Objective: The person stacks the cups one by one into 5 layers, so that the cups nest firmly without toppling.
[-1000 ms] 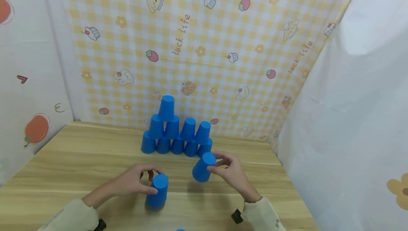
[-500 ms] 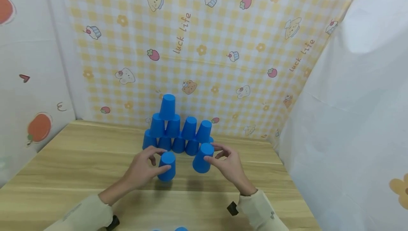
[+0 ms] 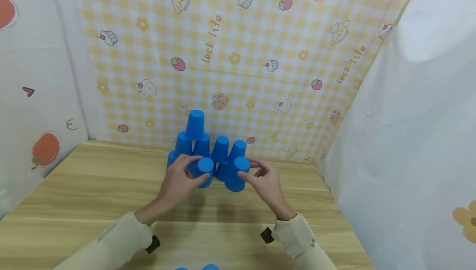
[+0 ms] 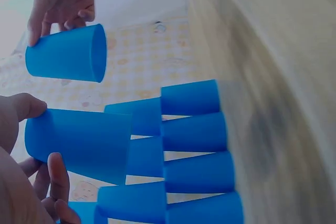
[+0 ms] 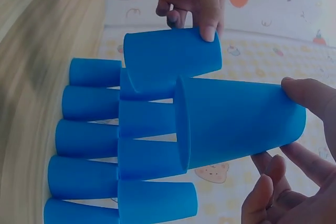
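Blue cup pinched in the left hand, thumb on the near side and fingers around the far side, close to the closed base; held clear above a wood-grain table, toward 7 o'clock from the centre of the head view. Base up, mouth down, long axis close to upright. Just beside, at 3 o'clock, a second blue cup, clamped likewise between thumb and fingers of the right hand; also off the tabletop, mouth down, long axis leaning slightly, base toward 1 o'clock. In the left wrist view, both mouths roughly toward 3 o'clock; in the right wrist view, toward 9. Beyond the pair, toward 11 o'clock, a stack of blue cups, mouths down: five at the bottom, four above, one on top. Cannot tell whether touching the held pair. At 6 o'clock, on the head view's lower edge, two more cups, mostly out of frame. Pale sleeves at 7 and 5 o'clock; at 12, a yellow-checked cloth with cartoon prints.
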Demonstrator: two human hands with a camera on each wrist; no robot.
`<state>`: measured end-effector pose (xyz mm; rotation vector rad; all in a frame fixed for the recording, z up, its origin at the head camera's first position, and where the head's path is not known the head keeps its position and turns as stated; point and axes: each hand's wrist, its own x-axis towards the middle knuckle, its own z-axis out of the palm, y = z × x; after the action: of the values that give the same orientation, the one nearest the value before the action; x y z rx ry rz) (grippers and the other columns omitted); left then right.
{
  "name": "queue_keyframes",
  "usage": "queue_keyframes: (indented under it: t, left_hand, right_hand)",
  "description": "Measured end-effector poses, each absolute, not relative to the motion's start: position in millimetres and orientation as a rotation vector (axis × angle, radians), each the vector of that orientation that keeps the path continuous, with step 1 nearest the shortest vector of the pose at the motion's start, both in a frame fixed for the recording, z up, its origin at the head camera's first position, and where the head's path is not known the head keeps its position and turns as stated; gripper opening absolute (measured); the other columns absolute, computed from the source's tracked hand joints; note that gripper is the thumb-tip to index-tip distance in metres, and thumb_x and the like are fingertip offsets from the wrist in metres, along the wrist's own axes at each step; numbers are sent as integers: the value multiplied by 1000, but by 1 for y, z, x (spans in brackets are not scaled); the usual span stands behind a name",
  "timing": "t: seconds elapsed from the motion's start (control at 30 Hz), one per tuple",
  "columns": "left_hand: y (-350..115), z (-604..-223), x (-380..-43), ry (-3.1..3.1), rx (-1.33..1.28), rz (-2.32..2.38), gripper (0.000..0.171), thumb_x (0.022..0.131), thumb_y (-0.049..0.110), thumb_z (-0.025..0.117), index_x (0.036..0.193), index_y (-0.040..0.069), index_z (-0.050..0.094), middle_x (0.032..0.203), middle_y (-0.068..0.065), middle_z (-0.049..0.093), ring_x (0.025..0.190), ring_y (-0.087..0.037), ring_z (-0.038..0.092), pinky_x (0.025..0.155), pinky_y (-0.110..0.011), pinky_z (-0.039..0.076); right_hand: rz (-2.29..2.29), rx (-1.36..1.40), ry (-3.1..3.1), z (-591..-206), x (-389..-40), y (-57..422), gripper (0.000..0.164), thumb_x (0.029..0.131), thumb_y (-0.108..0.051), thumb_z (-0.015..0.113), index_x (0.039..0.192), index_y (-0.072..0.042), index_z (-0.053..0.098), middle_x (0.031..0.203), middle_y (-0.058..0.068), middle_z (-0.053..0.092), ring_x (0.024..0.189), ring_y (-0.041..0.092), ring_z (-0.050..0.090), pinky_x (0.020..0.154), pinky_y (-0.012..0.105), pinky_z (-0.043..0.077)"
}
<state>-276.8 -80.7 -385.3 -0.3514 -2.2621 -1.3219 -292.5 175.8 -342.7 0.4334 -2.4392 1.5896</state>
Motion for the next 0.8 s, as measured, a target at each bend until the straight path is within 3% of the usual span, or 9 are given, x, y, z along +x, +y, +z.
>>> queue_keyframes:
  t: [0.33,0.47,0.57,0.8]
  left_hand:
    - [-69,-361,-298,-2246,-311,-1212,52,82,26,83,125,4,65,113,-16,63,71,-19,58,63,-34,50]
    - [-67,-353,-305,-2254,-288,-1188,52,83,27,81,126,3,63,123,-18,63,95,-32,65,78,-47,55]
    - [-66,-344,-310,-2256,-275,-1184,53,84,28,81,127,3,63,127,-18,62,114,-37,61,89,-54,52]
    - [-66,-328,-324,-2281,-271,-1117,54,85,31,79,128,2,63,128,-18,62,117,-37,60,92,-54,50]
  right_hand:
    - [1631,403,-2417,-335,-298,173,41,84,-23,81,122,-12,69,106,11,68,63,16,53,55,26,44]
    - [1645,410,-2418,-339,-306,177,43,83,-27,82,122,-15,70,107,9,69,66,19,58,58,28,47]
    - [1653,402,-2427,-338,-310,177,43,83,-27,82,122,-14,69,108,10,69,69,19,61,61,30,49]
    - [1652,409,-2431,-330,-319,172,47,83,-31,82,125,-15,68,110,9,69,78,21,66,70,34,53]
